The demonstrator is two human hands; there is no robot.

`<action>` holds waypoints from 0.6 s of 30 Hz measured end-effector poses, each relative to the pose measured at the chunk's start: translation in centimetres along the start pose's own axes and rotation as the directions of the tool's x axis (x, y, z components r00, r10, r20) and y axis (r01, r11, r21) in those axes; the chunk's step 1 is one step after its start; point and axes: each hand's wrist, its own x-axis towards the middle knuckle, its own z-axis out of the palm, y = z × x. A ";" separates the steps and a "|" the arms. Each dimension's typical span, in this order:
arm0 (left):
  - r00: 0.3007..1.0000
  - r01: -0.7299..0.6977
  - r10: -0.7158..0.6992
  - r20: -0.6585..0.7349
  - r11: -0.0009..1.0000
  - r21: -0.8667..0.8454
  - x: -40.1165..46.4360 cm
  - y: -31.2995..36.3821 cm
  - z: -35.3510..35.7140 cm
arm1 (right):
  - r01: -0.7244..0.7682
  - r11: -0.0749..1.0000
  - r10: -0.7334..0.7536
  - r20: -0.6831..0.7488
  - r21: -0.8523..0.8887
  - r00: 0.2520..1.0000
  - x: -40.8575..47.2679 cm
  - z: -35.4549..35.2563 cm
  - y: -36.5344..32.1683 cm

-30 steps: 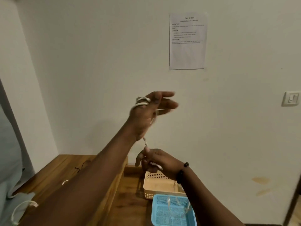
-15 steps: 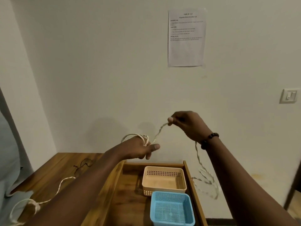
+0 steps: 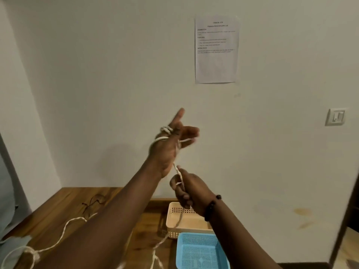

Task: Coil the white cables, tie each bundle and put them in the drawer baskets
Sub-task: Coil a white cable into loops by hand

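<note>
A: Since half a second ago, left hand (image 3: 171,144) rising to frame centre, fingers spread, white cable (image 3: 165,137) looping around it.
B: Right hand (image 3: 189,191) dropping below, pinching the strand above the beige basket (image 3: 186,224).

2 hands (left hand (image 3: 167,150), right hand (image 3: 189,191)), 2 baskets (beige basket (image 3: 186,224), blue basket (image 3: 200,251)), 1 white cable (image 3: 64,232), 1 paper sheet (image 3: 216,49).

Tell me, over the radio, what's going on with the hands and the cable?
Left hand raised, white cable looped around it. Right hand below, gripping the cable. Beige basket and blue basket hold no bundle. Nothing blocking.
</note>
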 end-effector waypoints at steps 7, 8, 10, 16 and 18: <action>0.913 0.233 -0.056 -0.405 0.884 0.405 -0.6 -3.9 -6.0 | 0.012 0.633 0.099 0.096 -0.774 0.990 -1.3 -1.3 -4.3; 0.893 0.325 -0.086 -0.441 0.802 0.502 -0.8 -3.7 -6.0 | 0.001 0.534 0.089 0.058 -0.845 0.994 -1.2 -1.0 -4.8; 0.895 0.440 -0.189 -0.403 0.509 0.739 -1.8 -3.1 -5.1 | 0.000 0.296 -0.012 -0.003 -0.955 1.000 -0.8 -1.0 -5.5; 0.868 0.293 -0.492 0.061 0.608 0.738 -4.2 -1.6 -4.1 | 0.113 0.704 -0.007 0.153 -0.701 0.988 -1.1 -3.4 -8.5; 0.890 0.197 -0.430 0.149 0.658 0.726 -4.3 -1.0 -4.6 | 0.023 0.993 0.007 0.249 -0.114 0.968 -1.4 -4.8 -8.7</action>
